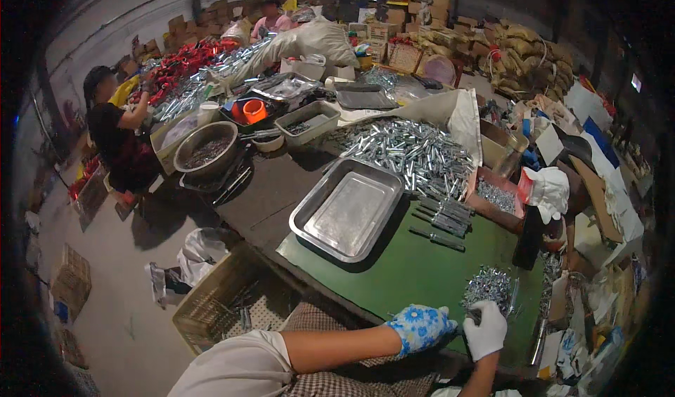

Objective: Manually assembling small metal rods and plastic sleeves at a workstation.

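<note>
My left hand, in a blue and white flowered glove, is closed low over the near edge of the green work surface. Whatever it grips cannot be made out. Close to its right, my right hand, in a white glove, has its fingers drawn together around a small dark piece, too small to name. Just beyond my right hand lies a heap of small shiny metal fasteners. Farther off, several long metal anchor-like rods lie side by side on the green surface.
A shallow metal tray sits left of the rods, with a large pile of metal sleeves behind. A plastic crate stands below the table's left edge. A pink box of small parts is right. Two people work at the far left and back.
</note>
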Action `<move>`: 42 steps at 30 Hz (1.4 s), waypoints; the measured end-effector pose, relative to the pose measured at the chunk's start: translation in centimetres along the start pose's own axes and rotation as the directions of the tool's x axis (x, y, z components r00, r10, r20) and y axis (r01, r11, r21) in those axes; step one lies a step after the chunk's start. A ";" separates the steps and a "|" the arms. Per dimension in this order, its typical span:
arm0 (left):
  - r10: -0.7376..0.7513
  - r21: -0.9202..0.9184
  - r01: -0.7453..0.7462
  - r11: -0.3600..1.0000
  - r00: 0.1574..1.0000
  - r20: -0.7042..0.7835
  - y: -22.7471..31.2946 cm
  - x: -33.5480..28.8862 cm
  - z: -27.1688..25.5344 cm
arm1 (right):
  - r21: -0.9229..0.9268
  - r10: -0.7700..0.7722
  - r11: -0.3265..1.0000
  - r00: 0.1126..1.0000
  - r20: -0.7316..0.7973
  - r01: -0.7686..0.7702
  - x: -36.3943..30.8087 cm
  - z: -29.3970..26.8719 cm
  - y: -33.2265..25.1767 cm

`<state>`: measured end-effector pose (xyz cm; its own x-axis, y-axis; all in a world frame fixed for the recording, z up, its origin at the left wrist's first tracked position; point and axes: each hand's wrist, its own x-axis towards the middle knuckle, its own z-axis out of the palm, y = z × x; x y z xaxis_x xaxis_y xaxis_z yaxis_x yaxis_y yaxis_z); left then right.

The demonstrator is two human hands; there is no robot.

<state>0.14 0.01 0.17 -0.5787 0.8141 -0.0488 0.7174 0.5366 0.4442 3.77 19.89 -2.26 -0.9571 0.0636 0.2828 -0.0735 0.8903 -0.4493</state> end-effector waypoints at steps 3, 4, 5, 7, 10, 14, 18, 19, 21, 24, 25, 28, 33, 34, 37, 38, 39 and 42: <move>-0.005 -0.038 0.004 0.999 1.000 -0.028 0.0 0.1 -0.1 | 0.147 0.151 0.979 0.987 -0.050 -0.142 -0.7 -0.9 0.0; -0.008 -0.044 0.007 0.999 1.000 -0.022 0.0 0.1 -0.1 | 0.197 0.204 0.962 0.977 -0.063 -0.188 -1.0 -1.6 -0.2; -0.007 -0.047 0.006 0.999 1.000 -0.022 0.0 0.2 -0.1 | 0.196 0.268 0.946 0.963 -0.021 -0.259 -1.2 -2.1 -0.3; -0.010 -0.052 0.009 0.999 1.000 -0.019 -0.1 0.3 0.0 | 0.122 0.147 0.983 0.987 -0.059 -0.139 -1.9 -2.3 0.5; -0.012 -0.046 0.010 0.999 0.999 -0.031 0.0 0.0 0.3 | -0.007 0.004 1.000 0.999 -0.049 -0.004 -3.2 -2.5 0.9; -0.025 -0.061 0.023 0.998 0.999 -0.039 0.2 -0.4 0.5 | -0.212 -0.075 0.973 0.995 0.060 0.087 -4.1 -2.2 0.9; 0.044 0.005 -0.044 0.999 0.999 0.023 0.0 -0.1 0.9 | -0.266 -0.078 0.958 0.988 0.131 0.110 -4.2 -2.7 -0.3; 0.064 0.021 -0.064 0.998 0.998 -0.015 0.0 -0.1 1.3 | -0.239 -0.092 0.964 0.989 0.114 0.118 -4.1 -2.4 -0.3; 0.078 0.024 -0.078 0.997 0.996 -0.037 -0.1 -0.2 1.1 | -0.129 -0.107 0.985 0.992 0.069 0.115 -4.2 -1.9 0.0; 0.000 0.021 0.000 1.000 1.000 -0.015 0.5 -0.3 -0.5 | 0.103 -0.023 0.994 1.000 0.013 0.021 -3.5 -1.3 0.1; -0.024 0.041 0.024 0.999 1.000 0.000 0.3 -0.2 -1.1 | 0.232 0.035 0.972 0.999 0.034 -0.042 -2.9 -1.1 -0.4; -0.030 0.004 0.030 1.000 0.997 -0.064 -0.8 -0.3 -0.5 | 0.408 0.176 0.895 0.983 0.051 -0.181 -2.9 -1.4 -2.6; -0.014 0.022 0.014 1.000 1.000 -0.012 0.1 0.3 -0.6 | 0.408 0.260 0.875 0.964 0.060 -0.262 -3.8 -1.5 -3.0; -0.014 0.028 0.014 1.000 1.000 -0.003 0.2 0.2 -0.4 | 0.398 0.239 0.885 0.969 0.061 -0.244 -4.0 -1.5 -3.0; -0.039 0.020 0.038 0.999 0.999 0.027 0.5 0.1 -0.7 | 0.233 0.085 0.969 0.996 0.016 -0.087 -3.9 -0.5 -2.4; -0.042 0.021 0.041 0.999 0.999 0.032 0.6 0.0 -0.8 | 0.237 0.087 0.967 0.996 0.019 -0.090 -3.9 -0.5 -2.7; -0.040 0.014 0.040 0.999 0.999 0.031 0.6 -0.1 -0.8 | 0.188 0.093 0.977 0.995 0.041 -0.099 -3.7 -0.7 -3.1; -0.032 0.012 0.032 0.999 0.999 -0.002 0.3 -0.2 -0.4 | 0.173 0.132 0.975 0.989 0.070 -0.142 -3.3 -0.8 -3.9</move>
<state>0.31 -0.14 0.65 -0.6018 0.7962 -0.0616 0.7032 0.5649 0.4317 7.47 16.61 -0.78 -0.9757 0.1484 0.1610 0.0157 0.7807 -0.6247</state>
